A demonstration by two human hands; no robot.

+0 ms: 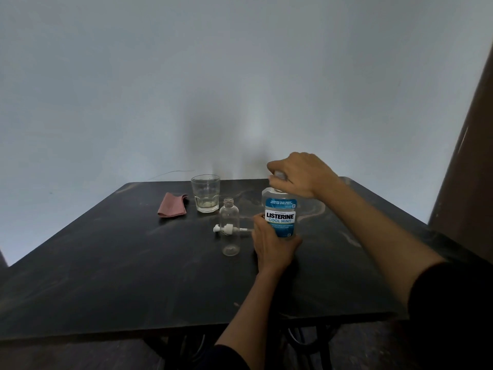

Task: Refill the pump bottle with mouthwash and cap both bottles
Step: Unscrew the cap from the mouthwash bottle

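We have the mouthwash bottle [280, 217] standing upright on the dark table [133, 276], right of centre. Our left hand [269, 247] wraps the lower body from the near side, fingers curled round it, steadying. Our right hand [298, 174] comes over the top, fingers closed on the cap [278, 174]; whether it is loosening or tightening we cannot tell.

The pump bottle [230, 228] stands just left of the mouthwash, upright, neck open, looks empty. Its pump head [226, 229] lies on the table behind it, seen through the clear body, dip tube pointing toward our left hand.

Handling judgement:
- The mouthwash bottle looks mostly full, so heavy-ish. Rigid plastic, smooth label, could slip. Grip low and wide on the body when tilting, not the neck.
- The pump bottle is light, thin clear plastic, narrow base, and tips easily. Hold it at mid-body while pouring; the small neck means a slow pour.
- The pump head is light, and the tube is thin and bendy; take it by the collar.

Also there: a drinking glass [205, 193] behind the pump bottle with a little residue at the bottom, and a folded pink cloth [172, 208] to its left. Both untouched.
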